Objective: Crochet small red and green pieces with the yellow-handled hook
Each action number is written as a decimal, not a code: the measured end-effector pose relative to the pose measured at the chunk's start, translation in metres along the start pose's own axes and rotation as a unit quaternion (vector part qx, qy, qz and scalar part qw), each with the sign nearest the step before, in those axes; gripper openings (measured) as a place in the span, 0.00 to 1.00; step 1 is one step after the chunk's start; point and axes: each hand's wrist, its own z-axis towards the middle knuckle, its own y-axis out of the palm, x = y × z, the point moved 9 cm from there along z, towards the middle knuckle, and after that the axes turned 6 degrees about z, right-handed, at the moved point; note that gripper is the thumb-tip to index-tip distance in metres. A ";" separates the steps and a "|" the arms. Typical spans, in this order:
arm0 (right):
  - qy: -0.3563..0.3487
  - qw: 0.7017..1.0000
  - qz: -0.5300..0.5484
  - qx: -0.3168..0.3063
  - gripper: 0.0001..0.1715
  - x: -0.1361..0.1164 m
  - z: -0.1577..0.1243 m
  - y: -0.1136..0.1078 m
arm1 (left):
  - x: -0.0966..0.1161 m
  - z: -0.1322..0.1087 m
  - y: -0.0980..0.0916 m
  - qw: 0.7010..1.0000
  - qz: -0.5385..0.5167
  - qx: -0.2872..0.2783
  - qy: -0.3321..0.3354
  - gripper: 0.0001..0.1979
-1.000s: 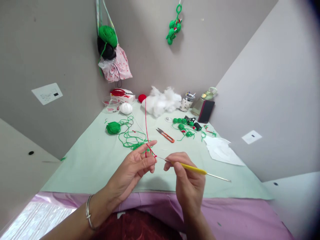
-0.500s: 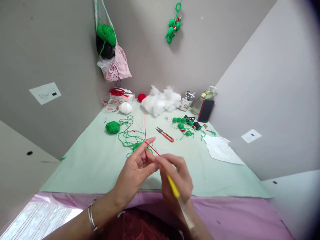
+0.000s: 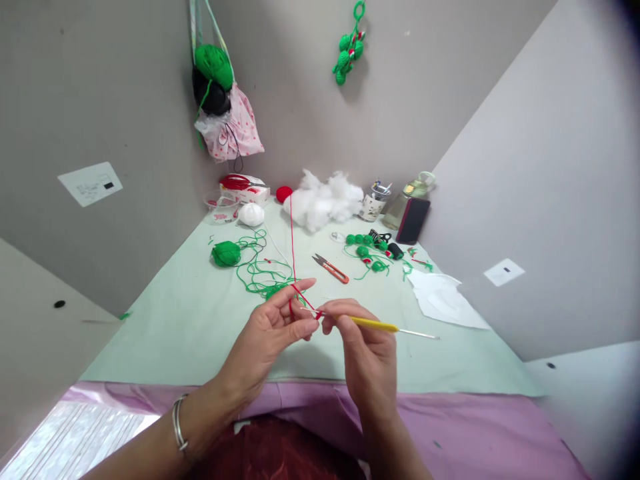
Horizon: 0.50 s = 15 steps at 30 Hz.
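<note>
By the left hand (image 3: 265,335), red yarn (image 3: 293,240) is pinched above the worktop (image 3: 175,333); by the right hand (image 3: 369,353), a yellow hook (image 3: 376,325) is gripped. If slackened, yarn could be dropped off the hook.

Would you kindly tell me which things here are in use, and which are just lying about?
In use:
red yarn, held by the left hand
yellow-handled hook, in the right hand
red ball, where the yarn leads

Apparently lying about:
orange-handled snips
green yarn ball
white stuffing
phone
white paper
</note>
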 end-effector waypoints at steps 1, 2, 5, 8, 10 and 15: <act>0.001 1.000 0.005 0.000 0.11 0.000 -0.001 -0.001 | 0.000 0.000 -0.002 1.000 0.005 0.002 0.003 0.28; -0.002 1.000 -0.001 0.000 0.12 -0.002 -0.001 -0.002 | 0.001 0.000 -0.003 1.000 0.010 0.003 0.008 0.27; -0.087 0.989 -0.123 -0.002 0.13 -0.019 -0.007 0.000 | 0.004 -0.001 -0.004 0.999 0.028 0.010 0.024 0.28; -0.215 0.936 -0.277 -0.014 0.22 -0.037 -0.020 0.012 | 0.003 -0.002 -0.002 0.999 0.018 0.020 0.023 0.32; -0.226 0.932 -0.281 -0.017 0.26 -0.036 -0.023 0.015 | -0.001 -0.002 0.000 1.000 -0.005 0.016 0.000 0.32; -0.051 0.998 -0.044 0.000 0.14 -0.010 -0.006 0.001 | 0.000 -0.002 0.000 0.999 -0.031 -0.001 -0.032 0.22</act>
